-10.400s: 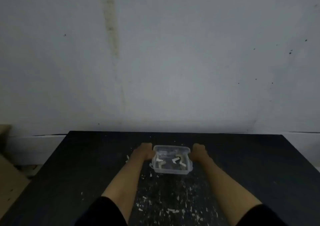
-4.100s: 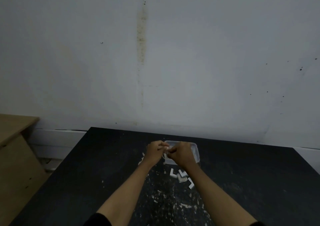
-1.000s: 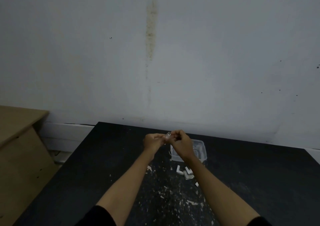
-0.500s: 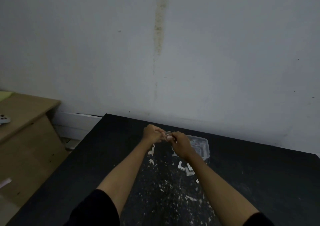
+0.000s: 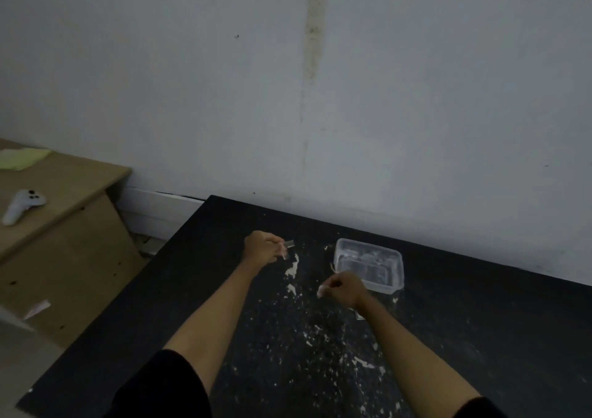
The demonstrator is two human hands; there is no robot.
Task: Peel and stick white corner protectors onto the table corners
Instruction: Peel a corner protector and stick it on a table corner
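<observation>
Fingers (image 5: 278,248) of the left hand (image 5: 261,247) pinched a small corner protector (image 5: 290,243) above the desk (image 5: 179,289) near its far left corner; the right hand (image 5: 342,288) was curled, perhaps holding peeled backing. Seating it squarely would need firm pressure on both faces

Black sleeves (image 5: 166,385), bare forearms.

Clear plastic container (image 5: 368,265) on the black surface, white controller (image 5: 22,205) and yellow-green cloth (image 5: 22,158) on a wooden cabinet (image 5: 64,241), stained white wall (image 5: 315,49) behind.
</observation>
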